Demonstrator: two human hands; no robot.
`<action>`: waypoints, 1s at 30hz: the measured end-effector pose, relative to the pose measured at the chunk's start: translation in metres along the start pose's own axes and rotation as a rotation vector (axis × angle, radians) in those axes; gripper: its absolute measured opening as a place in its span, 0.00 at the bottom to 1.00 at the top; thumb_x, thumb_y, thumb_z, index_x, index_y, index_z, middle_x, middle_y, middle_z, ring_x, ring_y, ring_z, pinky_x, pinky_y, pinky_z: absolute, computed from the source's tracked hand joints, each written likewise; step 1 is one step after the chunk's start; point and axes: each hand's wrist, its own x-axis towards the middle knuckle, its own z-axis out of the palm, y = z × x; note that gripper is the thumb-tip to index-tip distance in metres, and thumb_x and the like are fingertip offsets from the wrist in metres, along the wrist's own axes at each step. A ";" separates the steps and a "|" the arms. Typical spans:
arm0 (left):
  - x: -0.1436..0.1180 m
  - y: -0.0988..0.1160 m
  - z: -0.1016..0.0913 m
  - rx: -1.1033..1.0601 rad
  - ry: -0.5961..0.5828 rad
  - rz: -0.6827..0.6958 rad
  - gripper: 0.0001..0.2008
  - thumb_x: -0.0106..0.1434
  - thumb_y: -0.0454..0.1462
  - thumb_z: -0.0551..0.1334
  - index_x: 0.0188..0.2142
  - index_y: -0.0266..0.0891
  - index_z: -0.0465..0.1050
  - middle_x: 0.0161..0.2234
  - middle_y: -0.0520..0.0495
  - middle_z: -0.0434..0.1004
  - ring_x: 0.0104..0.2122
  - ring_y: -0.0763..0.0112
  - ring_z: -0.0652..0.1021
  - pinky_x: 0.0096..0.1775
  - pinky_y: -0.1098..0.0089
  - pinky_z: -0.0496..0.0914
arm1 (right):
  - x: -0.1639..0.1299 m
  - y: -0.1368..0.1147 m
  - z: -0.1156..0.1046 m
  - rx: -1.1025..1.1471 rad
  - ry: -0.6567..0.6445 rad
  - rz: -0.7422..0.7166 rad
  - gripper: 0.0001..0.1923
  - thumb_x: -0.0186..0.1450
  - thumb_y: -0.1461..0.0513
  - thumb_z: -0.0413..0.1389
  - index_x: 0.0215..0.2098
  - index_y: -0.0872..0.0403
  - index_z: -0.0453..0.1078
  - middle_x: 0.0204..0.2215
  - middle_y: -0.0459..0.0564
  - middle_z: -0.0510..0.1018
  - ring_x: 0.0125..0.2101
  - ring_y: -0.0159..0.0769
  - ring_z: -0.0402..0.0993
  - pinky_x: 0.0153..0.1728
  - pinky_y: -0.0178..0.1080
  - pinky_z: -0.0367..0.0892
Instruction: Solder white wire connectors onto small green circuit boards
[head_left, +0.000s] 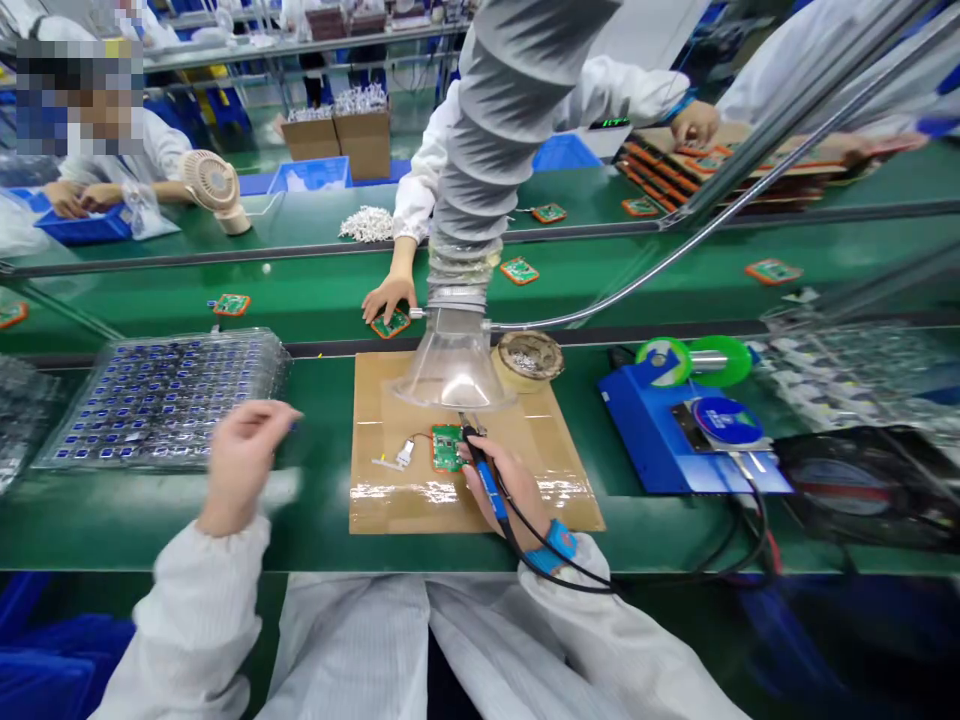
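Observation:
My right hand (510, 490) grips a blue soldering iron (484, 470), with its tip next to a small green circuit board (448, 447) on a brown cardboard mat (390, 400). A short white-plugged wire (397, 458) lies just left of the board. My left hand (244, 455) is blurred in motion, raised beside a clear tray of small blue parts (161, 395); its fingers are curled, and I cannot tell whether they pinch anything.
A clear fume-extractor funnel (454, 370) on a grey hose hangs over the mat. A tip-cleaner tin (530, 357) and a blue soldering station (675, 430) with green reels stand to the right. Across the belt, another person's hand (388, 295) rests on a board (391, 323).

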 end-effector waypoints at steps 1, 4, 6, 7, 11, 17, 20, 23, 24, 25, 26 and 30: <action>-0.008 0.005 0.025 -0.119 -0.270 -0.098 0.11 0.59 0.45 0.67 0.31 0.40 0.75 0.33 0.46 0.83 0.34 0.62 0.81 0.41 0.61 0.76 | 0.001 0.002 0.000 -0.011 0.006 -0.001 0.20 0.70 0.57 0.56 0.60 0.48 0.68 0.46 0.53 0.85 0.50 0.47 0.81 0.53 0.52 0.76; -0.024 0.011 0.094 -0.232 -0.689 -0.198 0.11 0.56 0.43 0.69 0.29 0.38 0.75 0.29 0.46 0.82 0.30 0.67 0.80 0.36 0.67 0.74 | 0.003 0.008 0.000 -0.034 0.041 -0.017 0.21 0.70 0.56 0.57 0.60 0.48 0.68 0.45 0.53 0.85 0.50 0.47 0.81 0.55 0.54 0.75; -0.027 0.012 0.126 -0.192 -0.794 -0.182 0.08 0.57 0.40 0.69 0.30 0.38 0.77 0.28 0.48 0.81 0.28 0.70 0.78 0.33 0.70 0.72 | 0.002 0.009 0.000 -0.026 0.077 -0.029 0.21 0.69 0.56 0.58 0.59 0.48 0.68 0.47 0.53 0.85 0.51 0.48 0.81 0.56 0.55 0.74; -0.027 0.012 0.137 -0.169 -0.811 -0.168 0.07 0.58 0.39 0.68 0.30 0.37 0.78 0.27 0.49 0.81 0.27 0.71 0.77 0.33 0.71 0.71 | 0.002 0.007 0.000 -0.005 0.092 -0.024 0.21 0.69 0.57 0.59 0.59 0.48 0.68 0.48 0.53 0.85 0.52 0.48 0.80 0.56 0.55 0.74; -0.025 0.011 0.158 -0.102 -0.804 -0.060 0.07 0.61 0.39 0.66 0.29 0.37 0.79 0.27 0.49 0.81 0.29 0.71 0.77 0.33 0.71 0.70 | -0.001 -0.006 0.006 0.223 0.118 0.085 0.20 0.70 0.58 0.59 0.59 0.47 0.66 0.49 0.53 0.84 0.51 0.44 0.81 0.56 0.52 0.75; -0.031 0.003 0.158 0.019 -0.728 0.235 0.04 0.61 0.35 0.68 0.29 0.41 0.80 0.29 0.49 0.81 0.34 0.66 0.78 0.48 0.61 0.69 | 0.005 -0.020 0.021 0.495 0.219 0.232 0.18 0.67 0.57 0.64 0.54 0.47 0.69 0.41 0.49 0.85 0.41 0.39 0.84 0.48 0.46 0.79; -0.033 0.000 0.158 0.022 -0.716 0.234 0.03 0.62 0.36 0.69 0.31 0.41 0.81 0.30 0.49 0.81 0.35 0.65 0.78 0.48 0.59 0.69 | 0.009 -0.021 0.022 0.542 0.236 0.282 0.16 0.66 0.56 0.65 0.51 0.48 0.71 0.37 0.47 0.84 0.38 0.38 0.83 0.46 0.45 0.79; -0.033 0.001 0.158 0.010 -0.710 0.181 0.03 0.61 0.37 0.70 0.31 0.41 0.82 0.30 0.48 0.81 0.35 0.64 0.78 0.45 0.60 0.69 | 0.011 -0.022 0.021 0.582 0.257 0.296 0.15 0.65 0.57 0.65 0.49 0.48 0.72 0.36 0.47 0.83 0.37 0.37 0.83 0.45 0.43 0.79; -0.033 0.002 0.157 0.005 -0.709 0.167 0.03 0.62 0.37 0.70 0.31 0.41 0.82 0.30 0.48 0.81 0.35 0.64 0.78 0.45 0.60 0.69 | 0.012 -0.022 0.021 0.588 0.258 0.296 0.15 0.65 0.57 0.65 0.49 0.48 0.72 0.35 0.46 0.83 0.37 0.37 0.83 0.45 0.43 0.78; -0.033 0.003 0.157 0.002 -0.708 0.159 0.03 0.62 0.37 0.70 0.31 0.41 0.82 0.30 0.48 0.81 0.35 0.64 0.78 0.45 0.61 0.68 | 0.012 -0.023 0.020 0.590 0.255 0.295 0.15 0.65 0.58 0.65 0.49 0.48 0.72 0.35 0.46 0.83 0.36 0.36 0.83 0.45 0.42 0.78; -0.032 0.004 0.157 0.000 -0.707 0.157 0.04 0.62 0.38 0.70 0.31 0.41 0.82 0.30 0.48 0.81 0.35 0.64 0.78 0.45 0.61 0.68 | 0.012 -0.023 0.020 0.587 0.251 0.293 0.14 0.65 0.58 0.65 0.49 0.48 0.72 0.35 0.46 0.83 0.36 0.36 0.83 0.44 0.42 0.78; -0.028 0.008 0.154 0.035 -0.720 0.232 0.05 0.64 0.36 0.68 0.31 0.40 0.81 0.30 0.49 0.81 0.35 0.65 0.78 0.46 0.61 0.68 | 0.012 -0.025 0.019 0.544 0.241 0.269 0.14 0.66 0.59 0.64 0.49 0.48 0.73 0.35 0.46 0.83 0.36 0.36 0.83 0.43 0.41 0.78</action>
